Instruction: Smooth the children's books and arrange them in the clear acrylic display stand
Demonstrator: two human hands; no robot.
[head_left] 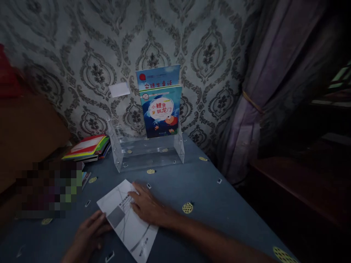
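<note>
A white booklet [131,226] with a grey block and dark print on its cover lies tilted on the blue tablecloth. My right hand [146,204] rests on its upper right part, fingers bent slightly and spread over the cover. At the booklet's left edge is my left hand [89,233], a little blurred, its fingers stretched out and touching or nearly touching that edge. Behind them stands a clear acrylic book rack [117,153]. Its back tier holds a blue picture book [161,113] with fish on the cover, and another blue book [157,75] rises behind it.
Left of the rack lies a stack of colourful books [87,146]. Nearer, a blurred-out pile [49,193] sits by a brown box [30,135]. A white card [119,89] shows above the rack's left side. Patterned wallpaper backs the table; a tied curtain [244,128] hangs beyond its right edge.
</note>
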